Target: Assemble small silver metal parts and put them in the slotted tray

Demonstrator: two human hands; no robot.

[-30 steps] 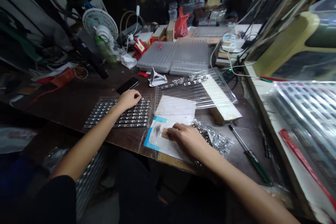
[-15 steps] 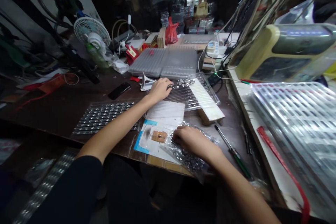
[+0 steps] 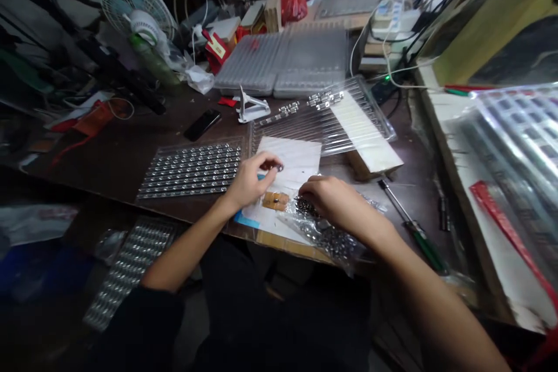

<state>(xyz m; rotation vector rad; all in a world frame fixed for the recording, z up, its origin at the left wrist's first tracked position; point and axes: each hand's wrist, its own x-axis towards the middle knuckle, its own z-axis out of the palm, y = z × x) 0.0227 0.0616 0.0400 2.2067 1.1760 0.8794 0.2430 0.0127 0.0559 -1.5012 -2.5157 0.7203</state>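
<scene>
Just right hand (image 3: 333,197) on clear bag (image 3: 351,251) of small metal pcs (image 3: 325,236)

Left hand (image 3: 251,181) pinches a metal part (image 3: 278,168); right hand (image 3: 336,197) touches a plastic bag (image 3: 320,238).

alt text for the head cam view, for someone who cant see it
Two bare hands work over a dark workbench. The left hand pinches a tiny metal part above a white sheet, while the right hand rests on a clear plastic bag of small metal parts. A clear tray holds rows of metal pieces nearby.
</scene>
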